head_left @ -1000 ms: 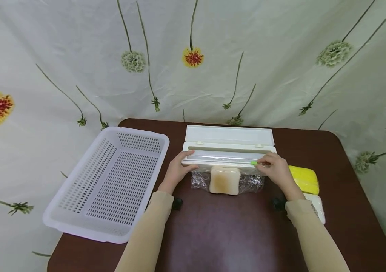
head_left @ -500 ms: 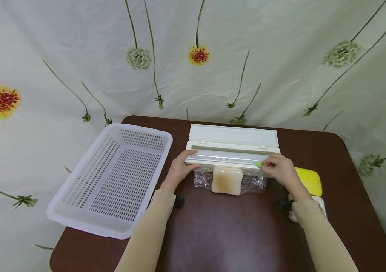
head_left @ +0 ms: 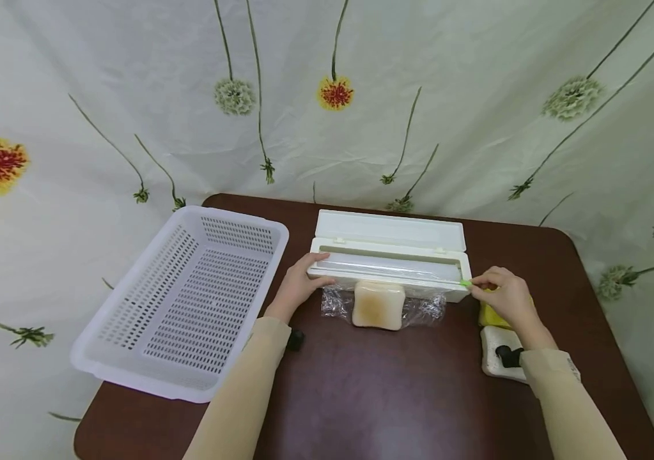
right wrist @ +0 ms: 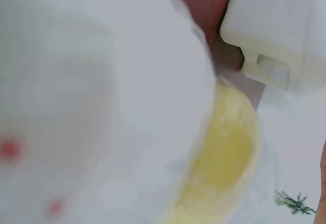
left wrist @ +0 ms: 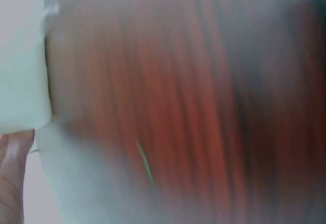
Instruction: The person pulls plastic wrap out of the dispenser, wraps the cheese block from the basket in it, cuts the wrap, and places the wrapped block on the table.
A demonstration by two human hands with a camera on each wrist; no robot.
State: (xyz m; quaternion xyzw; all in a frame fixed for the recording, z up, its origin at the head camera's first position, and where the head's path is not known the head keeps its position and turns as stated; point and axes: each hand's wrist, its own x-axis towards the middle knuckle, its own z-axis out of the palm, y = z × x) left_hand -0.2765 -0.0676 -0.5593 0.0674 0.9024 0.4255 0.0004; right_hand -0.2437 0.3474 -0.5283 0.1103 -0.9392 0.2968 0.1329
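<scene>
A white cling film dispenser box (head_left: 454,295) lies with its lid (head_left: 390,230) folded back, a roll of clear film (head_left: 384,264) inside. My left hand (head_left: 294,289) grips its left end, thumb at the front and fingers over the top; in the left wrist view a finger (left wrist: 12,183) shows below the box (left wrist: 23,81). My right hand (head_left: 507,298) pinches a small green slider (head_left: 465,283) at the right end of the front rim. A slice of toast bread (head_left: 378,306) sits under film against the box front, crumpled film (head_left: 335,302) spreading at both sides.
On the left stands a large white perforated basket (head_left: 282,255). Under and beside my right forearm lie a yellow wrapped packet (head_left: 488,317) and a white wrapped packet (head_left: 492,367). The brown table (head_left: 384,396) meets a flowered cloth (head_left: 476,128) behind.
My right hand has drawn the green slider rightward along the front rim to the box's right end. My left hand keeps its grip on the left end.
</scene>
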